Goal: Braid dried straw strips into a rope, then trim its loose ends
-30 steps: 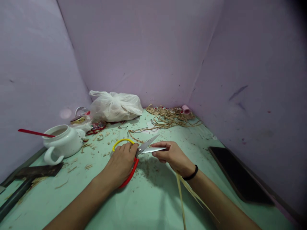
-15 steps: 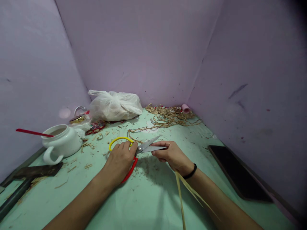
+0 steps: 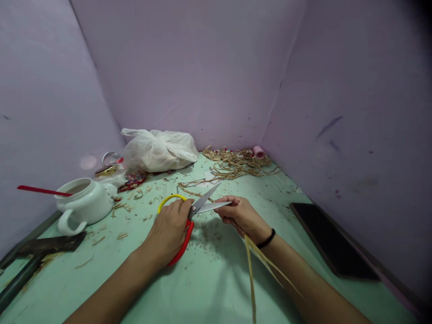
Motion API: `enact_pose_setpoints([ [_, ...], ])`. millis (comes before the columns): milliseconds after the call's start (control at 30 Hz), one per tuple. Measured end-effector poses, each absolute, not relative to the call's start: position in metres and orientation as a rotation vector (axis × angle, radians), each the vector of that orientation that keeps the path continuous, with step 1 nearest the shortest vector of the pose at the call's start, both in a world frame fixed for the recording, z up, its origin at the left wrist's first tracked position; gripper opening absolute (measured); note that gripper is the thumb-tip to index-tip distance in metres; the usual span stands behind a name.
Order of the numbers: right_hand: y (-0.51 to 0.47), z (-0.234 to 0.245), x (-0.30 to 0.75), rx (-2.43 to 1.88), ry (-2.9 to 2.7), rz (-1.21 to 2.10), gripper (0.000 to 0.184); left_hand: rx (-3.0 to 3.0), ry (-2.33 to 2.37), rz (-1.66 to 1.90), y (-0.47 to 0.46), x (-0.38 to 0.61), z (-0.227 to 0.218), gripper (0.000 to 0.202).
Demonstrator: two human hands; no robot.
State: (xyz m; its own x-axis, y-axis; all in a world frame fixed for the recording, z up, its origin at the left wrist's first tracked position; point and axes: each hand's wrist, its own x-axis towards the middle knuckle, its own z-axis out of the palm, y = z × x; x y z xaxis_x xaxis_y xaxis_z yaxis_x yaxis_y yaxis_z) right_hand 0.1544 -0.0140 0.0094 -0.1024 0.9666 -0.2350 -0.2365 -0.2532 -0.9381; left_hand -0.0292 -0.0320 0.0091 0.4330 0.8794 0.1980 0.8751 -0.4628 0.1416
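My left hand (image 3: 171,230) is closed around a pair of scissors (image 3: 181,243) with one yellow and one red handle. The scissor blades (image 3: 206,203) stand apart and point right, toward my other hand. My right hand (image 3: 243,219) is pinched on a braided straw cord (image 3: 195,192), whose thin length runs back from the fingertips past the blades. Loose pale straw strands (image 3: 253,270) hang out below that palm, over the wrist with a black band. The lower blade's tip overlaps the right fingers; whether it touches them I cannot tell.
A white pot (image 3: 87,202) with a red stick (image 3: 43,190) stands at left, above a hammer-like tool (image 3: 50,243). A tied white plastic bag (image 3: 160,150), tangled cords (image 3: 239,165) and a pink spool (image 3: 258,152) lie at the back. A dark flat slab (image 3: 332,240) lies at right.
The scissor blades have opened wider, with the upper blade tilted more steeply. Both hands keep their holds, and the whole view has shifted slightly.
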Motion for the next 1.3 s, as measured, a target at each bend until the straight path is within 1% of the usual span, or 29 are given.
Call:
enact_pose_setpoints([
  [133, -0.0148, 0.0087, 0.1519, -1.134, -0.901, 1.577, 0.022, 2.723, 1.663, 0.345, -0.0321, -0.0275, 0.003, 0.04],
  [267, -0.0169, 0.0093, 0.1494, -1.167, -0.915, 1.579, 0.022, 2.761, 1.731, 0.326, -0.0319, -0.0283, -0.0004, 0.042],
  [500, -0.0197, 0.0124, 0.1493, -1.15, -0.921, 1.612, 0.027, 2.783, 1.792, 0.265, -0.0322, -0.0271, 0.0024, 0.04],
  [633, -0.0198, 0.0109, 0.1497, -1.127, -0.94, 1.623, 0.025, 2.839, 1.83, 0.232, -0.0322, -0.0266, 0.0044, 0.039],
  [833, -0.0196, 0.0116, 0.1485, -1.208, -0.944, 1.573, 0.02, 2.869, 1.871, 0.255, -0.032, -0.0267, 0.0038, 0.04],
  [1100, -0.0214, 0.0126, 0.148, -1.185, -0.915, 1.57, 0.025, 2.766, 1.801, 0.258, -0.0362, -0.0239, 0.0047, 0.039],
  [1300, -0.0202, 0.0077, 0.1472, -1.117, -1.024, 1.511, 0.024, 2.726, 1.803, 0.227, -0.0367, -0.0228, 0.0072, 0.036],
])
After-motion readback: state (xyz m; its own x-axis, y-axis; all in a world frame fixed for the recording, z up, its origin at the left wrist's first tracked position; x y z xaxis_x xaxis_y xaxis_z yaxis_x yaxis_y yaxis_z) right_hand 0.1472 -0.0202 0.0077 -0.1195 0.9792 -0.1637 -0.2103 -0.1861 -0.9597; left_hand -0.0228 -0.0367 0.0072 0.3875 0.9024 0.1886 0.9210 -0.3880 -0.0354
